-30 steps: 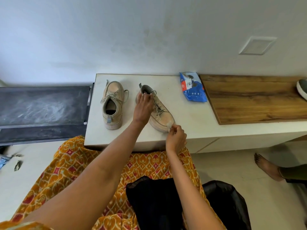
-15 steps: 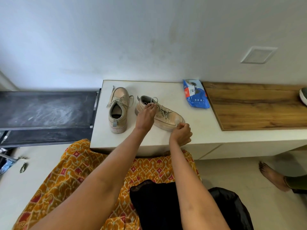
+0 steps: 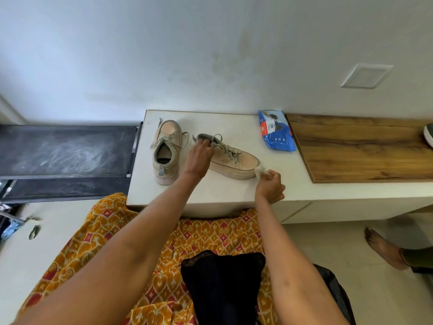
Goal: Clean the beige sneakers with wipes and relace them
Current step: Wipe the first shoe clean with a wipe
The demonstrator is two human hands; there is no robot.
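Here, on the white counter (image 3: 210,191), you have both beige sneakers: the spare sneaker (image 3: 166,151) stands at nine o'clock of the sneaker in work (image 3: 230,159), well short of the blue wipes pack (image 3: 277,132) at two o'clock. Your left hand (image 3: 199,158) curls round the collar to steady it; your right hand (image 3: 269,184) pinches the wipe (image 3: 259,170) against the toe rim. Keep the heel pinned, rub in short strokes along the sole edge, and refold to a clean face.

Both arms reach forward; left hand (image 3: 198,158) curled in a grip, right hand (image 3: 270,185) pinching at its fingertips.
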